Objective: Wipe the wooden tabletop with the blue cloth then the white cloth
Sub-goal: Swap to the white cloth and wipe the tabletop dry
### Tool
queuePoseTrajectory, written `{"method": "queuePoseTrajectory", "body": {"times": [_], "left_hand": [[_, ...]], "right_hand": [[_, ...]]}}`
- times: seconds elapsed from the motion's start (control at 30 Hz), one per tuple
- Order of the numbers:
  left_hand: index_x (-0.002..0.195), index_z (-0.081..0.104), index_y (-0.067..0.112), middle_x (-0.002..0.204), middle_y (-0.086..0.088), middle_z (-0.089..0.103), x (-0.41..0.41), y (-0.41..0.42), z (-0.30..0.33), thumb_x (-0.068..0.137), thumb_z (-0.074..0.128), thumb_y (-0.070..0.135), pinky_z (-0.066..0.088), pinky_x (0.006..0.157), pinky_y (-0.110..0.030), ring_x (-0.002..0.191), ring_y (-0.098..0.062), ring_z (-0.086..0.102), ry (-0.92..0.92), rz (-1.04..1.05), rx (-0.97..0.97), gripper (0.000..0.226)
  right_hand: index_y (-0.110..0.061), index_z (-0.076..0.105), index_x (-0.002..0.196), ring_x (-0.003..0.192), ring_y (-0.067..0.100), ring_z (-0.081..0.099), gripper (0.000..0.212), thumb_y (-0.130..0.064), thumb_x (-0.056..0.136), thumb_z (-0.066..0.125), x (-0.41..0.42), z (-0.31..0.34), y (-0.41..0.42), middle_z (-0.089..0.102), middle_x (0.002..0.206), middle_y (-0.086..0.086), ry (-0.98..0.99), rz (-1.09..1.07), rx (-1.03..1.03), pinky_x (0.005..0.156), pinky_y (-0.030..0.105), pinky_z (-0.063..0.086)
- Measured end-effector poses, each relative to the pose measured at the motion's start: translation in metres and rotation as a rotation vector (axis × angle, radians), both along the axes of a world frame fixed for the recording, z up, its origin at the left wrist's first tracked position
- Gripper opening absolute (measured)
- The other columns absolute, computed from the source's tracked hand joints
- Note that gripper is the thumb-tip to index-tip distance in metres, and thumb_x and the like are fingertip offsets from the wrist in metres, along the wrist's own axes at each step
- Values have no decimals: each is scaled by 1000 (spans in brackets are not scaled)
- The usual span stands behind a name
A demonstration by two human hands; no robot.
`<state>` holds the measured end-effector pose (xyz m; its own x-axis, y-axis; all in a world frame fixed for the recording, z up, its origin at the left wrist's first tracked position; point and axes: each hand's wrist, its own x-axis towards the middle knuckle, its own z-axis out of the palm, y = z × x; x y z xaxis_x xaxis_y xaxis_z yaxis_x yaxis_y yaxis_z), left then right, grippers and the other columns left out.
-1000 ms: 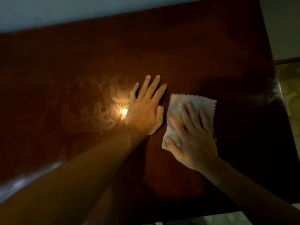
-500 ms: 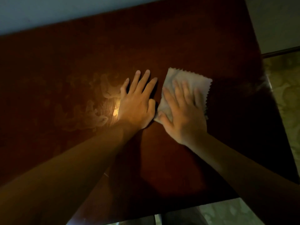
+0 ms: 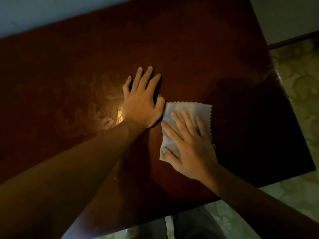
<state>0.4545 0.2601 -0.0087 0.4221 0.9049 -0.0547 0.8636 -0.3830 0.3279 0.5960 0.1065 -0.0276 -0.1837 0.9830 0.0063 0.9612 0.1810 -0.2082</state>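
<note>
The dark red-brown wooden tabletop [image 3: 198, 49] fills most of the head view. A white cloth [image 3: 190, 108] with zigzag edges lies flat on it, right of centre. My right hand [image 3: 191, 145] presses flat on the cloth with fingers spread, covering its lower half. My left hand [image 3: 141, 102] rests palm down on bare wood just left of the cloth, fingers apart, thumb close to the cloth's left edge. No blue cloth is in view.
Pale streaks and smears [image 3: 89, 111] mark the wood left of my left hand, with a bright light glare beside the wrist. A pale wall [image 3: 51, 12] runs behind the table. Patterned floor [image 3: 302, 94] lies beyond the right and near edges.
My right hand slid the white cloth away from me and to the left, then back toward me. My left hand stayed flat on the wood beside it.
</note>
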Motion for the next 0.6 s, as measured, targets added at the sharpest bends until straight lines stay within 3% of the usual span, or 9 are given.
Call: {"method": "queuePoseTrajectory", "body": {"times": [0.2,0.37,0.47,0.53,0.6], "left_hand": [[150,40,21,163,-4,24,-4,2,2,90,41,37,-2,121,-43,153,-21,9,-101,-7,-43,62],[141,51,18,157,-4,37,-6,-16,7,94,47,25,3,119,-43,150,-21,19,-133,-2,-12,47],[136,55,18,153,-3,43,-8,-52,12,93,50,23,4,118,-40,148,-18,25,-166,6,-16,43],[139,53,18,155,-2,40,-16,-77,12,95,49,23,5,119,-42,149,-17,23,-182,6,-58,44],[145,47,17,160,-3,32,-26,-97,9,99,44,24,4,120,-44,152,-18,15,-153,-38,-99,46]], "right_hand": [[-21,47,152,155,30,21,65,-55,97,48,4,-2,28,33,163,12,0,-83,127,126,53,11],[-22,37,157,156,30,14,70,-59,97,38,0,-1,23,26,166,10,-64,-114,35,126,50,3],[-20,37,156,155,32,17,71,-59,96,38,-8,2,4,28,165,12,-51,-164,16,126,51,6],[-19,38,155,154,34,19,70,-58,96,41,-17,3,-19,29,164,13,-45,-189,14,125,54,14],[-21,35,156,155,32,16,71,-59,95,41,-27,3,-46,27,164,10,-51,-203,-12,125,54,11]]}}
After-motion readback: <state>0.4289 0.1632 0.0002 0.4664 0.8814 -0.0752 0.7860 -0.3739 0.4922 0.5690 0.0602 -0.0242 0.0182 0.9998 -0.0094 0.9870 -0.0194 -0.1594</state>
